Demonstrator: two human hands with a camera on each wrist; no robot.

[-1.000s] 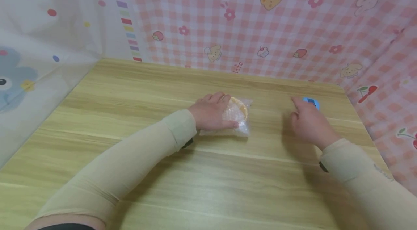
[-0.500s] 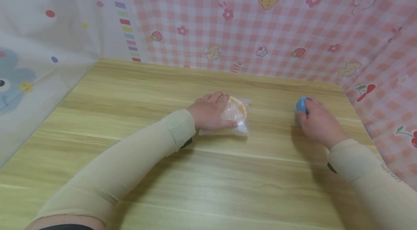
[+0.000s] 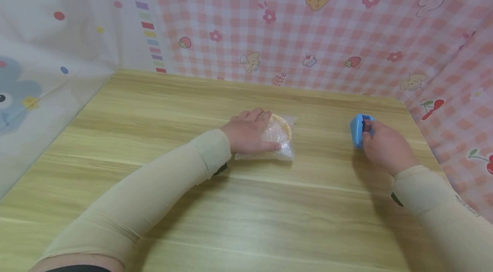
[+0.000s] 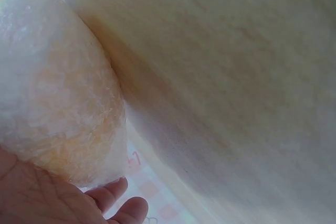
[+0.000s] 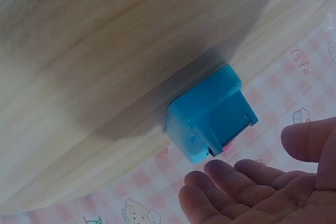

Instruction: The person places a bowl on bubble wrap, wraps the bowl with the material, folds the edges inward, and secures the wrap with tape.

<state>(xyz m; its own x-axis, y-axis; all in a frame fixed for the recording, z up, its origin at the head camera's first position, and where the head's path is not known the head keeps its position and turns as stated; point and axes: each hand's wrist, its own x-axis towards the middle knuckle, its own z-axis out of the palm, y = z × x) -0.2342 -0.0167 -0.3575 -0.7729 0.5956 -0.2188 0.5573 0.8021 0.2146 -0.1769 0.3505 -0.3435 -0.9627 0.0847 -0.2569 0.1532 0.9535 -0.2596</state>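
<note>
In the head view, my left hand (image 3: 248, 135) lies over a bubble-wrap package (image 3: 280, 141) on the table, its thumb stretched across the front. A round, yellowish-orange rim shows through the wrap; the rest of the contents is blurred. The left wrist view shows the package (image 4: 63, 93) close up, with fingertips (image 4: 131, 211) reaching past its edge. At the right stands a small blue tape dispenser (image 3: 357, 130), with my right hand (image 3: 387, 145) just beside it. In the right wrist view, the fingers are loosely bent and the thumb is apart, near the serrated edge of the dispenser (image 5: 207, 111).
A wood-grain table (image 3: 246, 220) extends under both hands. Behind it hangs a pink checked cloth (image 3: 292, 32) with cartoon prints, which continues along the right side. A white cloth (image 3: 77, 36) with coloured dots covers the left side.
My right hand came to the tape dispenser, which shifted slightly left and now stands turned, and the hand has since drawn back a little to the right. My left hand stayed on the package.
</note>
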